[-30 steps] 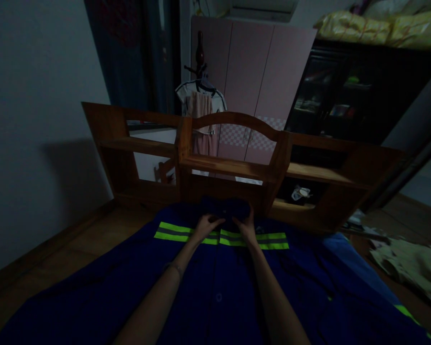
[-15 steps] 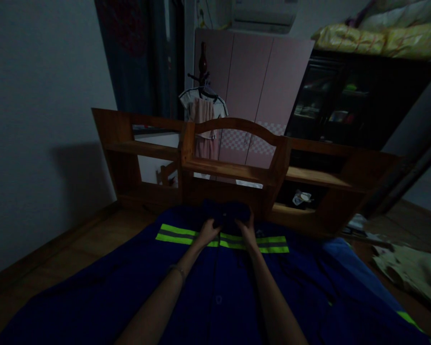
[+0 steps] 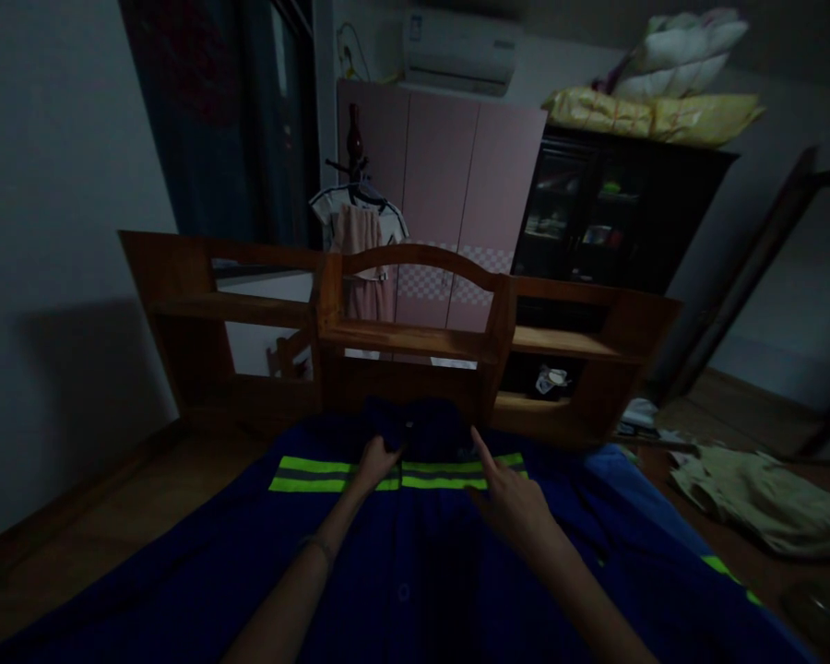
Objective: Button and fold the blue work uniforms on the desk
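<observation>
A dark blue work jacket [image 3: 360, 553] lies spread out, front up, with a yellow-green and grey reflective band [image 3: 443, 475] across its chest. Its collar [image 3: 429, 424] points away from me, close to the wooden headboard. My left hand [image 3: 375, 464] is closed on the left side of the collar, thumb towards the middle; its fingertips are lost in the dark cloth. Over the right part of the band is my right hand [image 3: 515, 498], its index finger stretched out and thumb apart, holding nothing. A button shows lower on the jacket's front.
A wooden headboard with shelves [image 3: 415, 341] stands just beyond the collar. Blue denim-like cloth [image 3: 612, 470] lies at the jacket's right edge. Pale clothing [image 3: 761, 493] is on the floor at right. Behind are a clothes stand, pink wardrobe [image 3: 432, 166] and dark cabinet.
My right hand has let go of the collar and drawn back towards me and to the right, index finger extended. My left hand stays at the collar. The view has shifted.
</observation>
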The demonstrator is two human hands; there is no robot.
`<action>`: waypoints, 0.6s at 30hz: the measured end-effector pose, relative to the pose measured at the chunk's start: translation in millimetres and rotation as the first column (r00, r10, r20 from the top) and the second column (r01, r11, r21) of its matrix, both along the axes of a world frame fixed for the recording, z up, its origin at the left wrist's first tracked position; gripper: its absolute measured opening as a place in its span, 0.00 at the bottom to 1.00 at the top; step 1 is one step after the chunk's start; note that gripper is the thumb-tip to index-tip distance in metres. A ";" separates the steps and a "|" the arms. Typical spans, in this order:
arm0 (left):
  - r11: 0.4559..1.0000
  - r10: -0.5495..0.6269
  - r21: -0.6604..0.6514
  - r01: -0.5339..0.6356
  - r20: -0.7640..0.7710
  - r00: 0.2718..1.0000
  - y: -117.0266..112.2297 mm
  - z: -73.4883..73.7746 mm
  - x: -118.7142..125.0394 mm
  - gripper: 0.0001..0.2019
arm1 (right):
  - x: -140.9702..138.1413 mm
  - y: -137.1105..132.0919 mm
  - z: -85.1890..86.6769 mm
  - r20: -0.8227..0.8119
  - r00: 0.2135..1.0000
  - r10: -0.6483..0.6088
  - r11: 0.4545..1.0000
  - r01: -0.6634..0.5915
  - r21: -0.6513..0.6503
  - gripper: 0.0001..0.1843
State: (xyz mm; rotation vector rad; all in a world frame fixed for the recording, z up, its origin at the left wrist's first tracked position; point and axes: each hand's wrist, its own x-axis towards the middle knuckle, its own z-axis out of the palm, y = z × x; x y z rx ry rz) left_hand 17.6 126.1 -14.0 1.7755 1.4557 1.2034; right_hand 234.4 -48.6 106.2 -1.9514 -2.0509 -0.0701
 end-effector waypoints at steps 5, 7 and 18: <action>0.999 0.035 -0.021 -0.037 -0.088 0.996 -4.8 4.8 3.1 0.14 | 57.3 -94.2 -27.9 0.039 0.998 0.058 0.998 -0.059 0.037 0.47; 0.998 0.047 -0.029 -0.051 -0.134 0.990 -8.4 8.2 4.1 0.14 | 84.6 -122.1 -53.9 0.075 0.989 0.124 0.991 -0.128 0.047 0.47; 0.984 -0.023 -0.168 -0.061 -0.459 0.888 -34.4 53.8 1.6 0.05 | 172.1 -192.7 -129.5 0.027 0.997 -0.068 0.985 0.063 0.160 0.26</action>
